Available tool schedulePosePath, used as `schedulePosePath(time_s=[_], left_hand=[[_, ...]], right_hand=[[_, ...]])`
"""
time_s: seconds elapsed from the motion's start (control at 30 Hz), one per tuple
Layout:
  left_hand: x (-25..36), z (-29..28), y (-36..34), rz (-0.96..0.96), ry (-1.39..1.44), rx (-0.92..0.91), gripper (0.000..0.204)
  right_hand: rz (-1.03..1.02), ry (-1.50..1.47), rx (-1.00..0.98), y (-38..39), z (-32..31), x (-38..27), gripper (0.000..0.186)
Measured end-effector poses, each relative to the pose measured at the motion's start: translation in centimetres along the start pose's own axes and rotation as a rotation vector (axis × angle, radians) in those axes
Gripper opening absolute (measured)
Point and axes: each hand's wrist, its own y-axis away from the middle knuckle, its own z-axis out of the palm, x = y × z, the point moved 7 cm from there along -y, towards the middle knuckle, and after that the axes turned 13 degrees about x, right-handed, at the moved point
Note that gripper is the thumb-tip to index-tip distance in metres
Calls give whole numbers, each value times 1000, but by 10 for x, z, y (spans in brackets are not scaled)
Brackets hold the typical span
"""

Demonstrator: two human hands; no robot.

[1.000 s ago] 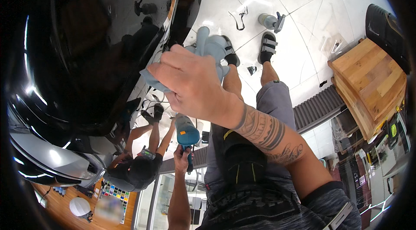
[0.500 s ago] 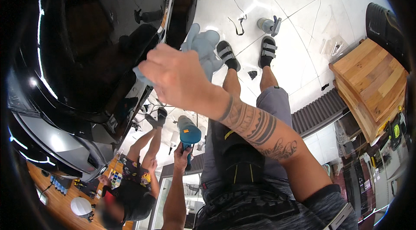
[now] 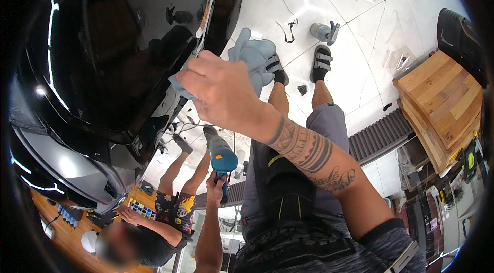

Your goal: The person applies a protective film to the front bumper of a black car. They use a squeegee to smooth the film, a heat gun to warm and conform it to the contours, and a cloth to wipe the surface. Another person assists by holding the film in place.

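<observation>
A bunched grey-blue cloth (image 3: 253,56) is gripped in my right hand (image 3: 222,85), its folds spilling out on both sides of the closed fingers. That hand is at the lower edge of a glossy black car panel (image 3: 108,87); whether the cloth touches the panel I cannot tell. Lower down, my left hand (image 3: 214,189) is wrapped round the handle of a teal heat gun (image 3: 223,159) with a greyish barrel, which points up and slightly left. My right forearm crosses in front of my body.
On the pale tiled floor stands a spray bottle (image 3: 319,31), near thin black scraps (image 3: 288,31). A wooden-topped piece of furniture (image 3: 440,103) is at the right. Another person (image 3: 159,239) bends at the lower left, near the car's silver headlight area (image 3: 67,162). Cables lie underneath the car.
My right hand and the cloth have shifted slightly right, and the heat gun a little to the right too. The other person has changed posture, with an arm now reaching toward the car.
</observation>
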Motion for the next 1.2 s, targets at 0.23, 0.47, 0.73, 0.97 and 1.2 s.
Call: schedulePosePath(time_s=[0.23, 0.47, 0.73, 0.97, 1.2], left_hand=[[4, -2, -2, -1, -31, -39, 22], [13, 2, 8, 14, -6, 1, 21], [12, 4, 2, -46, 1, -13, 23], [-1, 3, 7, 1, -96, -20, 30], [4, 9, 8, -9, -108, 3, 26]], right_hand=[[-44, 34, 13, -13, 0, 17, 15], [-1, 4, 41, -2, -3, -9, 15], [-78, 156, -27, -15, 1, 61, 31], [160, 63, 42, 53, -65, 32, 34], [181, -89, 8, 45, -37, -27, 22]])
